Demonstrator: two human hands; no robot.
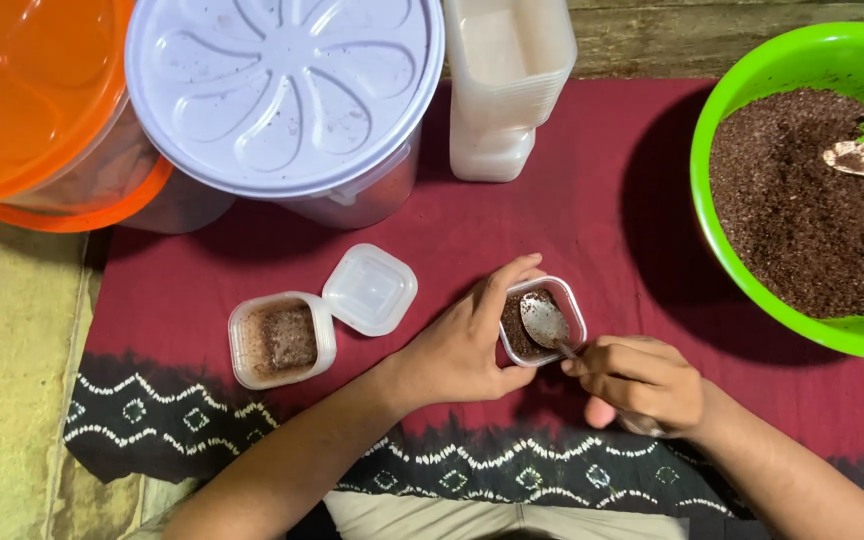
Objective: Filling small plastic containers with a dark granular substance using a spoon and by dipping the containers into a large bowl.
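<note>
Maroon cloth (592,200), left hand (457,350) gripping small tub (542,320), right hand (642,385) gripping spoon (544,320)

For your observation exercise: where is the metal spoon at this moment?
In the head view, the metal spoon sits centre-right, its bowl inside the small square cup gripped by the left hand, its handle held by the right hand, left of the green bowl.

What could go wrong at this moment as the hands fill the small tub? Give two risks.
1. The left hand grips the small tub only by its rim, so pressing with the spoon in the right hand might tip it and spill brown crumbs on the red cloth.
2. The filled tub lies open, lid hinged back; a forearm could knock it.
</note>
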